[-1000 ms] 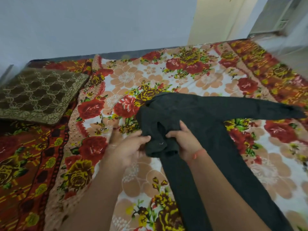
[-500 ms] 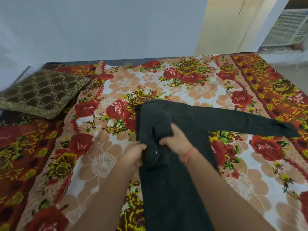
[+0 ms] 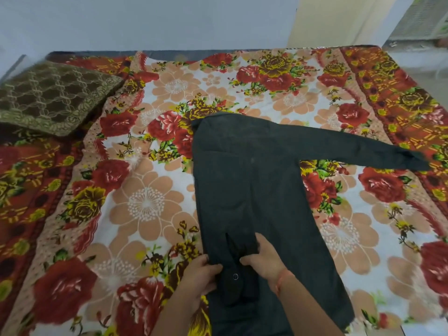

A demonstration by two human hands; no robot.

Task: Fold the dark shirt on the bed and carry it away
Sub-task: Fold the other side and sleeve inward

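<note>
I am looking down at the dark shirt, lying flat in the middle of the bed with its floral sheet. One sleeve is stretching out to the right; the other sleeve is lying folded over the body, its buttoned cuff at the near end. My left hand is gripping the shirt's near left edge, fingers curled onto the cloth. My right hand is pinching the cuff fabric between thumb and fingers, a thin orange band showing at the wrist. A brown patterned cushion is resting at the far left corner.
</note>
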